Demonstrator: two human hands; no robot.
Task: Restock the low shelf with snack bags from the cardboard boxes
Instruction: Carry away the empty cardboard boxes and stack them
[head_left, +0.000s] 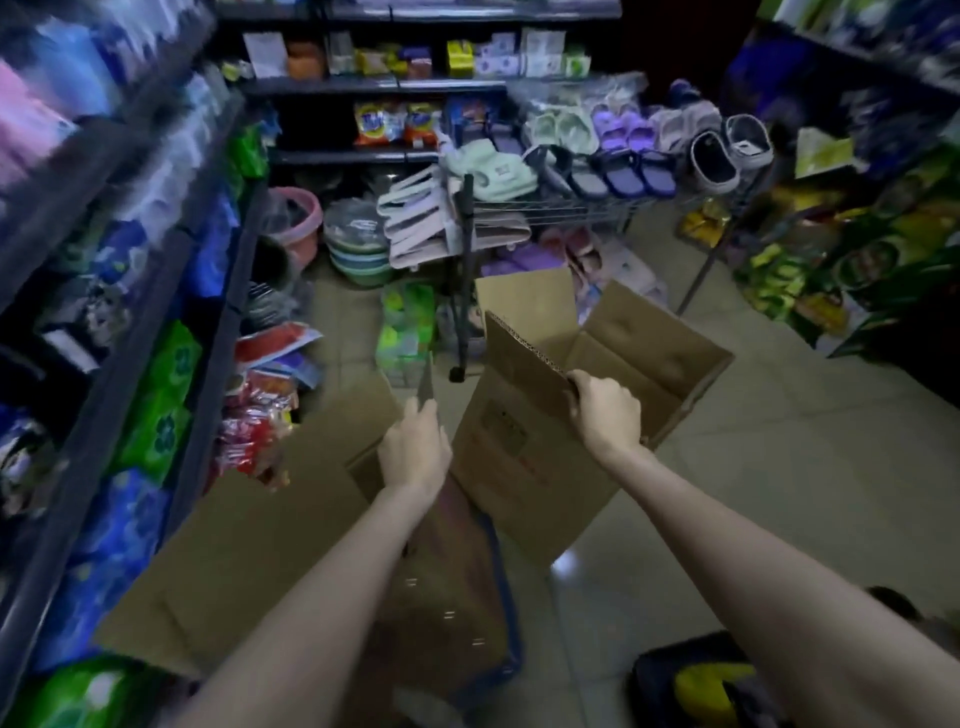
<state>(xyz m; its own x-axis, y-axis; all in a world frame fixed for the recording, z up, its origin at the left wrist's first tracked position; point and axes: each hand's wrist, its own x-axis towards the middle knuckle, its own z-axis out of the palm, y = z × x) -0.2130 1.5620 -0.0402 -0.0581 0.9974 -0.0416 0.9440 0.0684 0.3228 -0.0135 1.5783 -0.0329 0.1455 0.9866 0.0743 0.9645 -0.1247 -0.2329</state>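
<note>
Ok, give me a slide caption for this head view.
Right hand grips an open cardboard box; left hand holds another box's flap.

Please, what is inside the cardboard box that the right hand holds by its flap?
The open box, gripped at a flap by the right hand, shows only bare cardboard walls inside. No snack bags are visible. Its bottom is hidden behind the near wall and the hand, so I cannot confirm it is empty.

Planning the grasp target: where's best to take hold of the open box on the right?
Grip the open box by its near wall's top edge, from above, as the right hand does: fingers hook over the rim. The flaps stand open, leaving that edge exposed.
</note>
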